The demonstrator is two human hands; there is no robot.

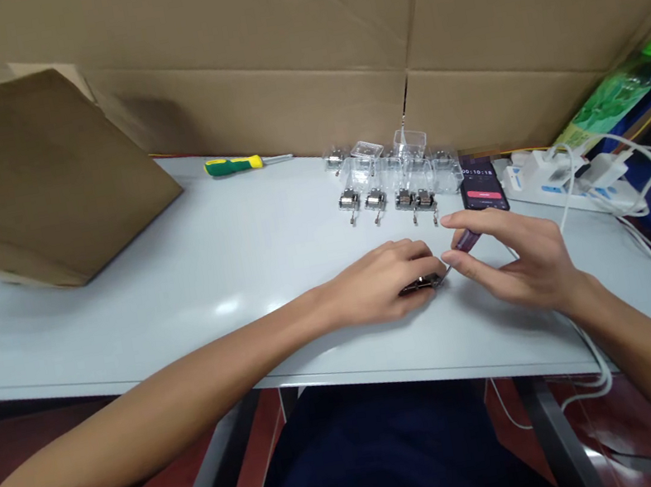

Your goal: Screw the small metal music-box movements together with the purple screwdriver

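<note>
Seen from the head camera, looking forward and down on a pale grey table top (185, 302). At far left, a tilted cardboard sheet (37, 177) leans over the table's edge, and a screwdriver with a yellow-and-green handle (229, 165) lies along the back edge, against a cardboard wall (239, 40).

Centre: the left hand (379, 283) rests palm down on the table, its forearm reaching in from the lower left. Its fingers lie close together and curve over a small metal fitting (418, 286), which is mostly hidden, so its long axis cannot be read. The fitting sits just beyond the fingertips, near the table's front half. Behind it stands a row of similar metal fittings with thin pins (350, 204), among transparent plastic boxes (364, 154).

Right of centre: a purple-handled screwdriver (467, 241) slants down and to the left, its thin shaft tip at the fitting. The right hand (511, 261) pinches the handle between thumb and forefinger, with the remaining fingers curled behind, and its forearm enters from the lower right. Beyond lie a phone (483, 186) showing a timer, a white power strip (541, 180) and white cables (622, 178).
</note>
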